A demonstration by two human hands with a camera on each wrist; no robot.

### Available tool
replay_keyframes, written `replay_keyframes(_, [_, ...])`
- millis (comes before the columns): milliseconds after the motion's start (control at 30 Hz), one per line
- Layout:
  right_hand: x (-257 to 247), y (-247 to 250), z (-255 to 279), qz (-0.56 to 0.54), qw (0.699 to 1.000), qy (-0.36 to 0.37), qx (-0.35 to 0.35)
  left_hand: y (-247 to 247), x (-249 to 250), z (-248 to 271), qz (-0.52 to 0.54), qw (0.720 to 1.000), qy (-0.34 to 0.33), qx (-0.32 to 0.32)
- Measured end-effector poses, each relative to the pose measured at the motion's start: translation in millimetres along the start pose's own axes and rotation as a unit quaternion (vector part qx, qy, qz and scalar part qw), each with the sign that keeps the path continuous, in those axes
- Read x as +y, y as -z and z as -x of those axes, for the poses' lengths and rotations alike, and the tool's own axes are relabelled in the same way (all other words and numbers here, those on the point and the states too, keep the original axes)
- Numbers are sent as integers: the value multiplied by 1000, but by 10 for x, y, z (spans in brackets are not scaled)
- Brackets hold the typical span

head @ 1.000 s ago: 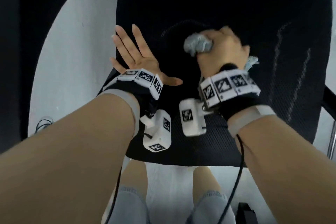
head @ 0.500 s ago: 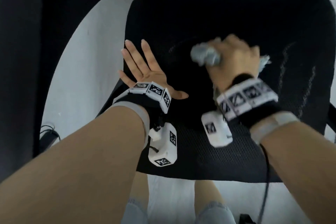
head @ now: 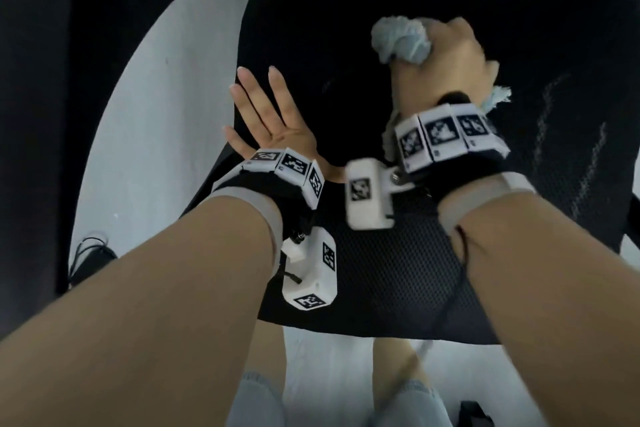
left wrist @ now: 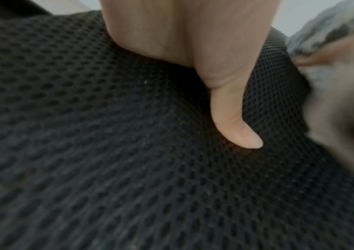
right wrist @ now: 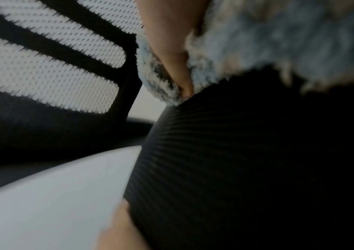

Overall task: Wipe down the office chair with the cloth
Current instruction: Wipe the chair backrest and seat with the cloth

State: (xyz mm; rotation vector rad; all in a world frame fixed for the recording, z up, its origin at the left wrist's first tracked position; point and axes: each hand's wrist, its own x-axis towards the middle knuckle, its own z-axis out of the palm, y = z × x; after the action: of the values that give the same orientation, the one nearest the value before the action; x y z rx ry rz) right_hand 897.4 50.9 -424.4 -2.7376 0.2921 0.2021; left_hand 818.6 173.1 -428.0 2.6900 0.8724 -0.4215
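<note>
The black mesh seat of the office chair [head: 433, 270] fills the middle of the head view. My right hand [head: 440, 69] grips a bunched pale blue-grey cloth [head: 401, 40] and presses it on the seat's middle; a tail of cloth sticks out by the wrist. In the right wrist view the fluffy cloth [right wrist: 278, 42] wraps around my fingers against the seat [right wrist: 246, 169]. My left hand [head: 266, 118] lies flat with straight fingers on the seat's left edge. Its thumb [left wrist: 233, 115] rests on the mesh [left wrist: 107, 152].
The chair's mesh backrest [right wrist: 49, 55] stands behind the seat. Pale floor [head: 156, 135] shows to the left, with a bundle of black cables [head: 90, 253] on it. My legs [head: 256, 392] stand at the seat's front edge. A dark armrest part [head: 632, 215] shows at the right.
My right hand has slid the cloth forward over the seat, toward the back. The left hand has stayed flat on the left edge. The view has shifted a little.
</note>
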Motion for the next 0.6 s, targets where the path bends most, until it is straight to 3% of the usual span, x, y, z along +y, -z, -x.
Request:
replay_keyframes(33, [-89,-31,33,0,1000,-21,1,2,30,12,20,1000,16,5])
replay_keyframes(67, [-161,-46,144,16,1000,5,-14,-34,30,40,20,1000,14,-11])
replay_keyframes(167, [-195,-113,580,14,968,225,-114,-124,-23,30,-4,1000,-10,15])
replay_keyframes(233, [-106,-53,581,30,943,295,-152,-112,-70,20,-32,999,-35,-1])
replay_keyframes(300, [-55,-46,325,65,960,249,-113,-117,-115,-7,-61,993,-68,-78])
replay_keyframes(400, [-147,-79,76,4,998,60,-19,-169,-98,-46,-74,996,-42,2])
replay_keyframes(433, [-196,-100,125,-6,999,49,-10,-190,-58,-41,-60,998,-29,16])
replay_keyframes(533, [-254,-139,462,0,975,201,-89,-152,-81,-38,-59,997,-45,-7])
replay_keyframes(600, [-180,-32,433,38,953,273,-126,-88,-129,-32,-60,993,-69,-75])
